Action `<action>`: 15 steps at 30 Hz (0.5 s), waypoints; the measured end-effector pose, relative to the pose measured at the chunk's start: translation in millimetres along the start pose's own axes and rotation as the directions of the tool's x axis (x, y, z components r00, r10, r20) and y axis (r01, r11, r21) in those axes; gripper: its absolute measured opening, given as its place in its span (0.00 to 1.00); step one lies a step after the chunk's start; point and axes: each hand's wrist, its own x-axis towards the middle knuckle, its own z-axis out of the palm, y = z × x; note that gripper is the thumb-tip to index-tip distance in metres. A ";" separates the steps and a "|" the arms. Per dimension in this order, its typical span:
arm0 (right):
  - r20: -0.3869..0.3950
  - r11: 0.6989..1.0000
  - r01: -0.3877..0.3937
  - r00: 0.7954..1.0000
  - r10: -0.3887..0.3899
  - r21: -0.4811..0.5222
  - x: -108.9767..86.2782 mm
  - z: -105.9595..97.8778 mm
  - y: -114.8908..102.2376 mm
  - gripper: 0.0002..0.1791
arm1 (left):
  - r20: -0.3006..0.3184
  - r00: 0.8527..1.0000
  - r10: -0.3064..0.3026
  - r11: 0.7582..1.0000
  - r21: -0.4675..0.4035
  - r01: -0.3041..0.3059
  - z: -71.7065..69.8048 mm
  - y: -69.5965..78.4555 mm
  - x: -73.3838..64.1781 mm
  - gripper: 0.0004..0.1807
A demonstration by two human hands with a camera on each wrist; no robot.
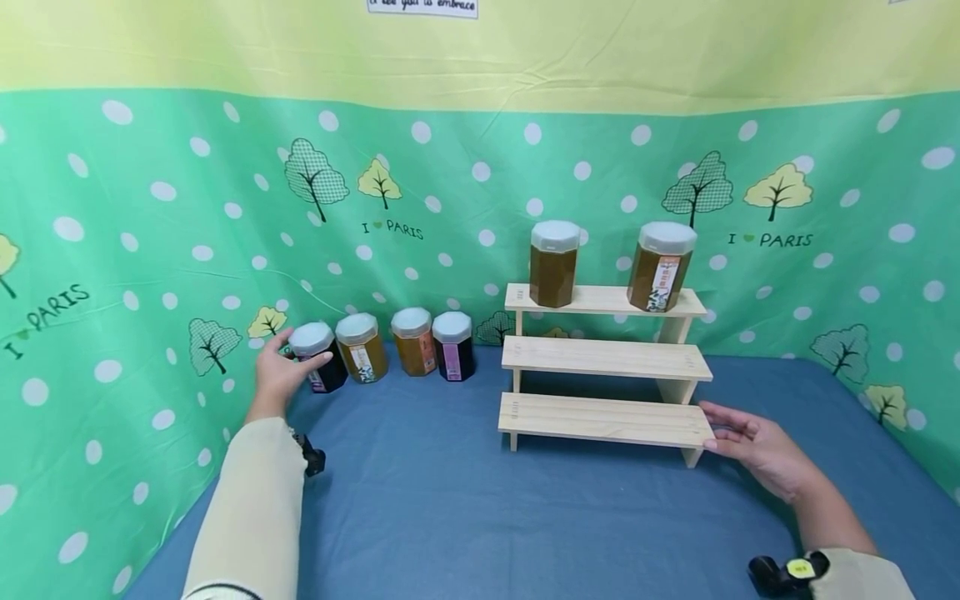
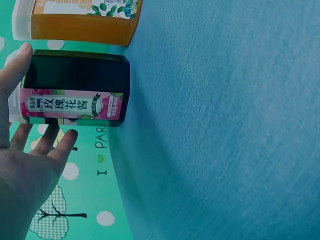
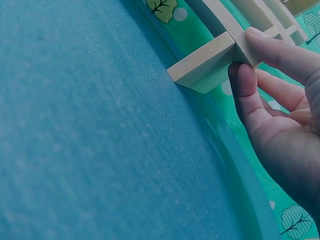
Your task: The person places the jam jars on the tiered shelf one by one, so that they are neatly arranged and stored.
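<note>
My left hand is around a dark jar with a pale lid and pink label, at the left end of a row on the cloth. Its thumb lies along one side of the jar, and the other fingers are spread on the opposite side; firm contact cannot be made out. With thumb and fingers, my right hand pinches the right end of the lowest board of a three-step wooden display stand. The right wrist view shows that board end between the fingertips. Two amber jars stand on the top step.
Right of the dark jar stand two amber jars and another dark jar. Blue cloth covers the table. A green dotted curtain hangs behind and along the left side.
</note>
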 end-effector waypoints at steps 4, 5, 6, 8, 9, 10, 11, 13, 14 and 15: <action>0.005 1.000 0.003 1.000 -0.003 -0.001 -0.8 -0.4 -0.6 0.44 | -0.009 1.000 0.004 1.000 0.004 -0.004 3.4 1.2 4.8 0.52; 0.006 1.000 0.004 1.000 -0.004 0.000 -1.2 -0.4 -0.6 0.44 | -0.009 1.000 0.005 1.000 -0.002 -0.005 4.4 1.6 5.5 0.52; 0.005 1.000 0.003 1.000 -0.003 0.002 -1.5 -0.4 -0.5 0.44 | -0.011 1.000 0.004 1.000 -0.007 -0.004 5.2 1.6 6.3 0.52; 0.004 1.000 0.006 1.000 -0.006 0.003 -2.2 -0.2 -0.3 0.44 | -0.020 1.000 0.001 1.000 -0.019 -0.002 6.5 1.1 7.7 0.51; 0.006 1.000 0.008 1.000 -0.008 0.004 -2.4 0.0 -0.2 0.44 | -0.027 1.000 -0.001 1.000 -0.024 0.000 6.9 0.7 8.0 0.50; 0.008 1.000 0.009 1.000 -0.009 0.005 -2.4 0.2 -0.1 0.44 | -0.034 0.999 -0.004 1.000 -0.025 0.003 7.1 0.5 8.0 0.49; 0.009 1.000 0.011 1.000 -0.011 0.007 -2.3 0.4 0.0 0.44 | -0.041 0.999 -0.005 1.000 -0.023 0.004 6.9 0.1 8.0 0.48; 0.010 1.000 0.013 1.000 -0.013 0.008 -1.8 0.3 0.1 0.44 | -0.050 0.999 -0.009 1.000 -0.022 0.008 6.4 -0.1 7.7 0.47; 0.009 1.000 0.013 1.000 -0.013 0.008 -1.5 0.1 0.1 0.44 | -0.050 0.999 -0.012 1.000 -0.020 0.011 6.1 0.1 7.3 0.47; 0.008 1.000 0.014 1.000 -0.014 0.007 -1.2 -0.3 0.1 0.44 | -0.047 0.999 -0.018 1.000 -0.022 0.017 5.9 0.3 6.9 0.47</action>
